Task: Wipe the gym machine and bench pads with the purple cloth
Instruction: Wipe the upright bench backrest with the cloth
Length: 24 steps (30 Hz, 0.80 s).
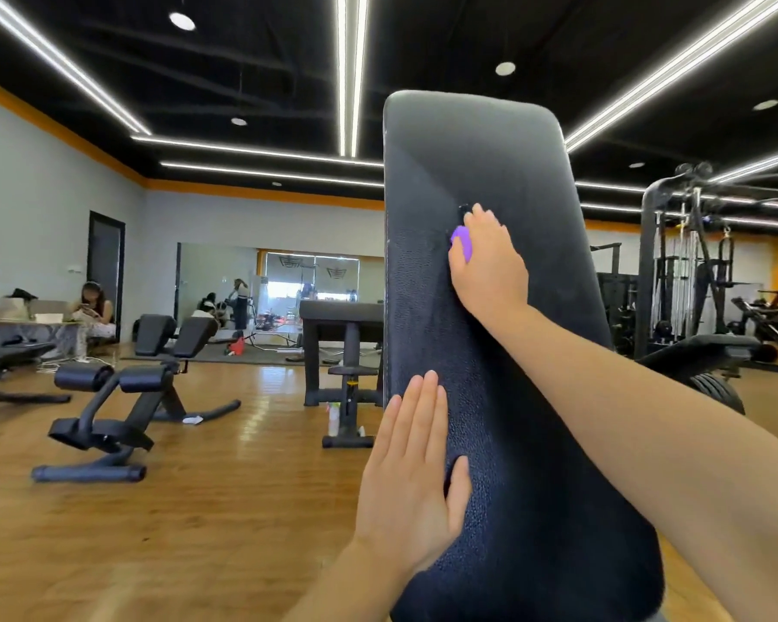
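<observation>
- Right, we're mid-wipe on the tall upright bench pad (504, 329), the big black one filling the centre-right of the view.
- R hand (488, 262) is up at about mid-height of the pad, fingers curled round the purple cloth (462, 242) and pressing it onto the vinyl; only a small bunch of purple peeks out by the thumb (rest is hidden under the palm).
- L hand (412, 478) sits nearer and lower, on the pad's left edge: fingers straight and together, flat, thumb laid on the front face, gripping nothing, looks like it's bracing the pad.
- Step in hand, as I read it: working the front face of this pad, cloth roughly mid-pad w/ plenty of surface above and below.
- Can't tell from here which bits are already done; a diagonal sheen line crosses the upper pad, could be a wiped patch, could be light.
- Next move calls for: firm, even pressure thru the R palm, long strokes along the pad, cloth kept bunched so it doesn't slip out; L hand steadying so the pad doesn't rock.
- Also pending, I'd judge: other kit, e.g. the black benches (153, 352) far left across the wood floor (198, 509) and the cable machine (683, 262) far right.
</observation>
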{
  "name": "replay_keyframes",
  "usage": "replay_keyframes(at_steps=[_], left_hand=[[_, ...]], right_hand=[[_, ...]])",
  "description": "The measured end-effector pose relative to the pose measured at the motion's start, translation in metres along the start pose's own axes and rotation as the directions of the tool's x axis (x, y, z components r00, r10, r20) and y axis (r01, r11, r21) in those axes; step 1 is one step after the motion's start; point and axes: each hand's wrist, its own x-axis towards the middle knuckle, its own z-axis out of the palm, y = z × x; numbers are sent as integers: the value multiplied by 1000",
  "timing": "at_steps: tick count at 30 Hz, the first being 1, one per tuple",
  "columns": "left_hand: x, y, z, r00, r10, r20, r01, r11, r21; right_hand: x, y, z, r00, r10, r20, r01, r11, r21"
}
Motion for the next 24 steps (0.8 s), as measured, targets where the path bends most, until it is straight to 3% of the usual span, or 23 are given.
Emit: replay_keyframes(at_steps=[2,4,6,11,13,15,16,17,18,21,23,24], left_hand=[[0,1,0,1000,-1,-10,1,1000,-8],[0,1,-1,1000,-1,-17,1,1000,-15],[0,2,-1,1000,-5,-25,4,1000,-26],[-5,4,0,997,-36,-74,30,997,-76],[-6,3,2,992,-67,-104,58,995,-86],[-7,5,5,985,-121,-126,111,990,-90],[-9,7,6,980,-150,-130,138,985,-100],[-11,9,8,975,-177,-138,161,980,-118],[-13,10,9,968,-198,-152,178,975,-136],[-14,11,13,955,-234,-181,207,966,-158],[-14,12,13,952,-247,-179,221,963,-154],[-14,13,13,952,-250,-177,225,963,-152]], right_hand=[[-21,-3,2,999,-40,-32,41,998,45],[-61,4,2,964,-265,-37,266,963,39],[-89,19,2,894,-448,11,447,894,27],[-68,40,-12,708,-677,203,692,722,-4],[-48,33,-8,770,-618,159,627,779,-7],[-48,16,3,912,-406,66,403,914,55],[-55,9,7,937,-347,39,343,936,75],[-66,5,8,924,-380,29,377,923,81],[-79,5,7,869,-491,61,485,870,91],[-94,8,-5,598,-758,260,740,647,184],[-77,8,-6,517,-787,337,808,578,110],[-69,4,-4,510,-779,364,826,561,43]])
